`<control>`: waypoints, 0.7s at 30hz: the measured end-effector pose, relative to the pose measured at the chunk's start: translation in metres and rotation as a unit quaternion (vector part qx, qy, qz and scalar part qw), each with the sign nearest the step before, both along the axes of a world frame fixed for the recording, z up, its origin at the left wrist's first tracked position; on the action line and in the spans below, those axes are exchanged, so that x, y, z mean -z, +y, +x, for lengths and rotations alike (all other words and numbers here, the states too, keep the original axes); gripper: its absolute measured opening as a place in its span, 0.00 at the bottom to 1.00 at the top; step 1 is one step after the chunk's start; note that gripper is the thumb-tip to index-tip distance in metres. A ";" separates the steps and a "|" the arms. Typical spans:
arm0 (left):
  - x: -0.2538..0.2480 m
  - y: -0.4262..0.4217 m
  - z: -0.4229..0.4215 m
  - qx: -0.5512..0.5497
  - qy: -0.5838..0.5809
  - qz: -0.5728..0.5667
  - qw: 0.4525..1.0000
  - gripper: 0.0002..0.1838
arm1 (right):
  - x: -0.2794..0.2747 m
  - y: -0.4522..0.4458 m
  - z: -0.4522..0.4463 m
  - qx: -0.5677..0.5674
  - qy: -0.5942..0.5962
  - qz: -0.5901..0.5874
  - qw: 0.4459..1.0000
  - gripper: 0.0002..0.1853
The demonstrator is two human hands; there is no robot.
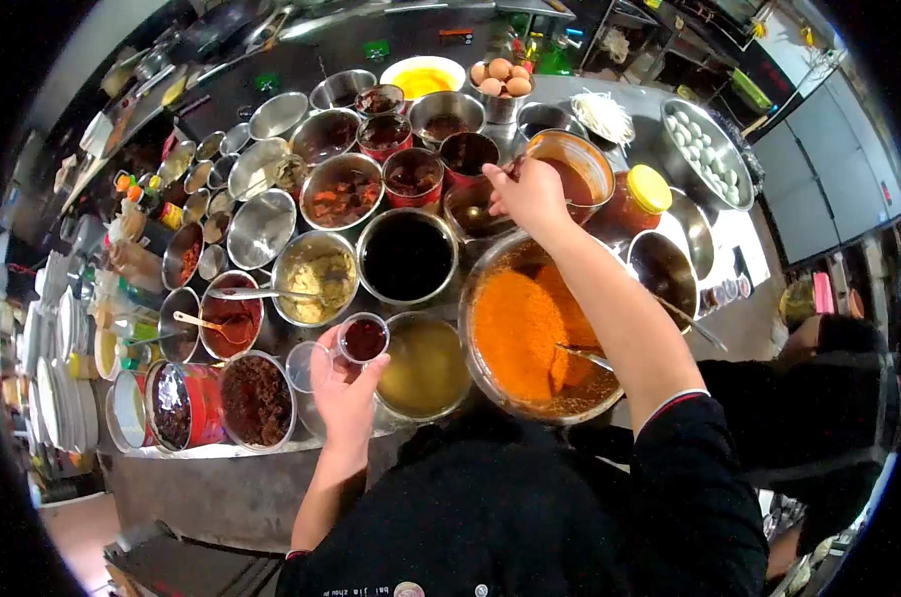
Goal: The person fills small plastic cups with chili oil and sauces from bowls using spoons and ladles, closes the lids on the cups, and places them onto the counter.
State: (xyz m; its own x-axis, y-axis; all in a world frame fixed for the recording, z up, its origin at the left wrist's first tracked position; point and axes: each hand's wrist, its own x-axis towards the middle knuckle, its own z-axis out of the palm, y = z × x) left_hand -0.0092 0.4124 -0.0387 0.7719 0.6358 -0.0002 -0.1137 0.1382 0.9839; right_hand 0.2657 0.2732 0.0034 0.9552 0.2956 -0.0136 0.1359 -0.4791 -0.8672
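Note:
My left hand (346, 390) holds a small clear cup (364, 338) with dark red liquid in it, and a clear lid (309, 367) rests at its fingers. Below and around that hand are a bowl of yellowish liquid (423, 366) and a bowl of black liquid (407, 256). My right hand (526, 191) is stretched forward over the rim of a tub of reddish-brown sauce (577, 171). Its fingers are pinched together, and what they grip is too small to make out. Under my right forearm lies a large bowl of orange powder (515, 323) with a spoon.
Many metal bowls and red cans of sauces crowd the table. Brown eggs (500, 78) stand at the back, and pale eggs (704, 154) fill a basin at the right. A yellow-lidded jar (648, 189) is beside the tub. A person in black (809, 428) is at the right.

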 end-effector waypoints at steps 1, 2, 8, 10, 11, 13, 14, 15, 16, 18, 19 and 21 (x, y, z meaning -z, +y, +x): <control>0.000 0.000 0.000 0.003 -0.007 0.005 1.000 0.30 | 0.003 0.000 0.000 0.007 0.007 0.010 1.000 0.19; 0.001 0.000 0.001 0.003 -0.006 0.006 1.000 0.30 | 0.004 -0.001 0.002 0.006 0.007 0.011 1.000 0.19; -0.003 -0.001 0.006 0.007 -0.004 -0.011 1.000 0.29 | 0.000 -0.008 -0.002 -0.016 -0.005 -0.019 1.000 0.18; 0.000 0.000 0.007 0.016 -0.009 -0.014 1.000 0.29 | 0.001 -0.011 -0.007 0.005 -0.049 -0.019 0.999 0.17; 0.001 0.001 0.008 0.016 -0.009 -0.014 1.000 0.29 | 0.000 -0.014 -0.010 0.006 -0.049 -0.019 0.999 0.17; 0.004 0.002 0.009 0.024 -0.016 -0.002 1.000 0.29 | -0.003 -0.021 -0.018 0.019 -0.031 0.030 0.999 0.16; 0.005 0.002 0.009 0.024 -0.017 -0.002 1.000 0.29 | -0.006 -0.024 -0.022 0.019 -0.031 0.030 0.999 0.16; 0.006 0.002 0.010 0.034 -0.013 0.000 0.999 0.29 | -0.010 -0.028 -0.026 0.024 -0.040 0.050 0.998 0.15; 0.007 0.003 0.010 0.044 -0.009 0.002 0.999 0.29 | -0.013 -0.032 -0.030 0.029 -0.049 0.070 0.996 0.15; 0.007 0.001 0.011 0.049 -0.015 -0.001 0.999 0.28 | -0.024 -0.038 -0.038 0.037 -0.053 0.065 0.996 0.13; 0.007 0.000 0.012 0.054 -0.018 -0.004 0.998 0.28 | -0.037 -0.041 -0.047 0.038 -0.066 0.067 0.995 0.12; 0.008 -0.002 0.014 0.060 -0.023 -0.020 0.998 0.28 | -0.052 -0.047 -0.062 0.029 -0.083 0.091 0.992 0.10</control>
State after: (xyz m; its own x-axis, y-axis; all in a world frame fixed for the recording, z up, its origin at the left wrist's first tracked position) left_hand 0.0046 0.4102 -0.0465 0.8418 0.5397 0.0135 -0.1384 0.1916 0.9717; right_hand 0.2042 0.2260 0.0558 0.9554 0.2228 0.1937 0.2605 -0.3274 -0.9083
